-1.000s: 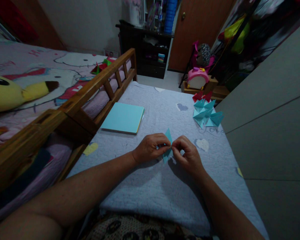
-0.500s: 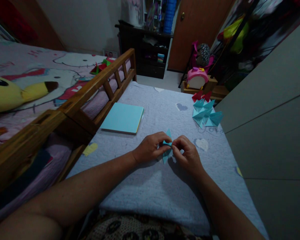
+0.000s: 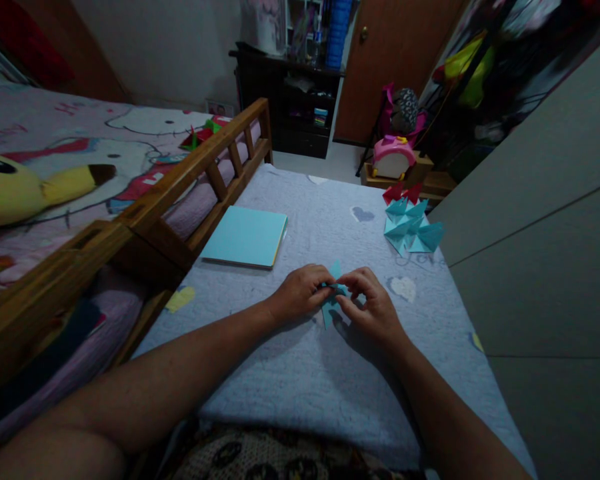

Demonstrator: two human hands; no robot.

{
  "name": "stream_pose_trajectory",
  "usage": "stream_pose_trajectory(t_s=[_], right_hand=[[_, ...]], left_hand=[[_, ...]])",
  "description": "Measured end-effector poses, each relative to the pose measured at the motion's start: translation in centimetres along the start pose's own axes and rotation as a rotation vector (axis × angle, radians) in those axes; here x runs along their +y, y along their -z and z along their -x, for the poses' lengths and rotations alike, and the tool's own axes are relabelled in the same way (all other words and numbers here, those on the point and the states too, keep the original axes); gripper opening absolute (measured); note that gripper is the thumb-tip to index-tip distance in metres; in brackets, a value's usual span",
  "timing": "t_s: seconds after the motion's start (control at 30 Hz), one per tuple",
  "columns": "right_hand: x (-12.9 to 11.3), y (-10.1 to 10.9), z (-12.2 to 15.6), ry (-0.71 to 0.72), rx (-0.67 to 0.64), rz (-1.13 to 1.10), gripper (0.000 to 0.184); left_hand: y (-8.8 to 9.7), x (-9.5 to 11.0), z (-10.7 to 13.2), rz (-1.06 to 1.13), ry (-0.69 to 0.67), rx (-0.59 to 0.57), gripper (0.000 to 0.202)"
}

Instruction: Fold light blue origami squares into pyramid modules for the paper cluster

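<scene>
A small folded piece of teal paper (image 3: 329, 311) lies on the grey-blue bedspread (image 3: 305, 373) between my two hands. My left hand (image 3: 300, 293) pinches its left side with closed fingers. From the right, my right hand (image 3: 370, 308) has fingers curled and closed on the same paper. Most of the fold is hidden under my fingertips; only its top and bottom tips show.
A stack of teal square paper (image 3: 247, 235) lies ahead on the left. A pile of folded teal pieces (image 3: 411, 227) with red ones (image 3: 399, 192) sits at the right edge. A wooden bed rail (image 3: 180, 180) borders the left. A grey cabinet wall (image 3: 545, 220) stands on the right.
Both hands have closed in over the teal paper, and my right hand has shifted slightly left across it. Less of the paper's upper tip shows than before.
</scene>
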State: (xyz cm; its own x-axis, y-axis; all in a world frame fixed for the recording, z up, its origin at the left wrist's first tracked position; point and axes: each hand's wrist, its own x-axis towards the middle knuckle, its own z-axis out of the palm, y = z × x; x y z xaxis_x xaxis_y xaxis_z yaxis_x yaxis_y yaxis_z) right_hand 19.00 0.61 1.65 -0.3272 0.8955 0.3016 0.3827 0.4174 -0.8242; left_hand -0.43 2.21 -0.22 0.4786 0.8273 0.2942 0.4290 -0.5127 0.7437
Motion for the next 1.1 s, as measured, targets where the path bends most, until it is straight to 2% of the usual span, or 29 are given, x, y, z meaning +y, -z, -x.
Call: stream_pose_trajectory(t_s=[0.07, 0.13, 0.43, 0.8, 0.97, 1.03, 1.07, 1.1], right_hand=[[0.02, -0.09, -0.10, -0.006, 0.000, -0.004, 0.007], [0.10, -0.16, -0.15, -0.018, 0.025, -0.026, 0.004], [-0.06, 0.09, -0.23, -0.096, 0.070, -0.087, 0.009], [-0.17, 0.34, -0.10, -0.043, 0.116, -0.091, 0.015], [-0.22, 0.58, 0.00, -0.061, 0.133, -0.125, 0.017], [-0.01, 0.59, 0.05, -0.092, 0.128, -0.182, 0.009], [0.12, 0.58, 0.08, -0.119, 0.128, -0.224, 0.010], [0.25, 0.57, 0.09, -0.151, 0.131, -0.270, 0.018]], left_hand=[[0.01, 0.04, 0.00, -0.006, -0.006, -0.003, 0.012], [0.00, 0.10, 0.01, -0.018, -0.017, -0.006, 0.009], [-0.19, -0.04, 0.07, -0.074, 0.022, -0.072, 0.006], [0.03, 0.08, 0.14, -0.111, -0.016, -0.097, 0.005], [0.35, 0.23, 0.11, -0.021, 0.029, -0.086, 0.008], [0.43, 0.17, 0.11, 0.061, 0.076, -0.068, 0.010], [0.44, 0.12, 0.12, 0.112, 0.108, -0.049, 0.011], [0.44, 0.06, 0.12, 0.165, 0.143, -0.027, 0.012]])
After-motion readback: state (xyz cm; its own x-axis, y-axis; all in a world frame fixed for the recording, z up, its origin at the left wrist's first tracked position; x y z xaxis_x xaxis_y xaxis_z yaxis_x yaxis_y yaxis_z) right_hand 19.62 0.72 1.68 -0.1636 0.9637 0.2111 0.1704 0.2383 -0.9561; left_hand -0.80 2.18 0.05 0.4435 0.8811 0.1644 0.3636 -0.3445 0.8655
